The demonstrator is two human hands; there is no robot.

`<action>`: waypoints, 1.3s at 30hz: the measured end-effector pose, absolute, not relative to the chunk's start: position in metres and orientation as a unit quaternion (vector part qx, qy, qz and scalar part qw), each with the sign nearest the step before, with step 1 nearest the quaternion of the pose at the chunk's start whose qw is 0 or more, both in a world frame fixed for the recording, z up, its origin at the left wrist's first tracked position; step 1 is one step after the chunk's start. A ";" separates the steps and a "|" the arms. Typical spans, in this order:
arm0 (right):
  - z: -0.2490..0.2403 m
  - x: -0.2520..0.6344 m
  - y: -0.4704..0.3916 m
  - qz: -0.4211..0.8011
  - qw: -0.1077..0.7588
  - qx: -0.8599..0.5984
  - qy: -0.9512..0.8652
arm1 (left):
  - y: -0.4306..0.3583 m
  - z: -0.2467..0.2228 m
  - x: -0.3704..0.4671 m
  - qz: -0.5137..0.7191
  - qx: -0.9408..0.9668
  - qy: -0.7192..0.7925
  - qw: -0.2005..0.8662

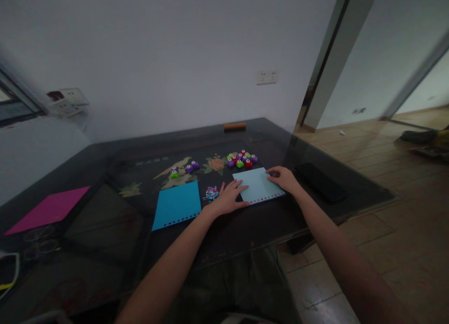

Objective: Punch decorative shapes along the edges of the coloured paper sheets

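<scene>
A stack of pale, light-blue-looking paper (261, 183) with holes punched along its near edge lies flat before me. My left hand (229, 198) rests on its left side, fingers spread and stretched out. At the upper right edge of the paper, my right hand (282, 178) has its thumb and forefinger bent together on the sheet's edge. Just beyond my left hand is a small heap of pink, blue and white bits (211, 193), too small to name. A bright blue hole-punched sheet (178, 202) lies left of the heap.
Several red, green and purple eye-topped pieces (242, 159) cluster behind the paper, with a few more (184, 168) farther left. A magenta sheet (51, 209) lies far left. A dark flat object (320, 181) is at right, an orange-brown bar (235, 126) at the table's (140, 151) back.
</scene>
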State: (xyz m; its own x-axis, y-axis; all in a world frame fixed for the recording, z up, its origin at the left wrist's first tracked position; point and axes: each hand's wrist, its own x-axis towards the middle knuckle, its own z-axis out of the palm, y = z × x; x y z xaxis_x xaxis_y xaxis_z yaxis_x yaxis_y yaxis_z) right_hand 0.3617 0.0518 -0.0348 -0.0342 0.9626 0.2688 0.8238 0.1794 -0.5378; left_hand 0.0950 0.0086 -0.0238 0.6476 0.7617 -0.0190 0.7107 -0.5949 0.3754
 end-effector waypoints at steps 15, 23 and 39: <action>-0.033 0.363 0.053 0.155 0.309 -0.630 -0.695 | 0.010 -0.026 0.095 0.074 0.890 0.412 0.184; -0.032 0.362 0.052 0.164 0.320 -0.635 -0.684 | 0.009 -0.023 0.095 0.074 0.889 0.409 0.191; -0.026 0.359 0.048 0.142 0.377 -0.636 -0.658 | 0.011 0.016 0.078 0.193 0.864 0.411 0.215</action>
State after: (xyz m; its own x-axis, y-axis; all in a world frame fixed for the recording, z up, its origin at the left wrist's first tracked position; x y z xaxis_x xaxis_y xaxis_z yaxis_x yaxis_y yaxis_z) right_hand 0.3595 0.0482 -0.0256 0.0940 0.9444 0.3151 0.7300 0.1498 -0.6669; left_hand 0.0780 0.0113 0.0164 0.5875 0.7940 0.1562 0.6279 -0.5690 0.5310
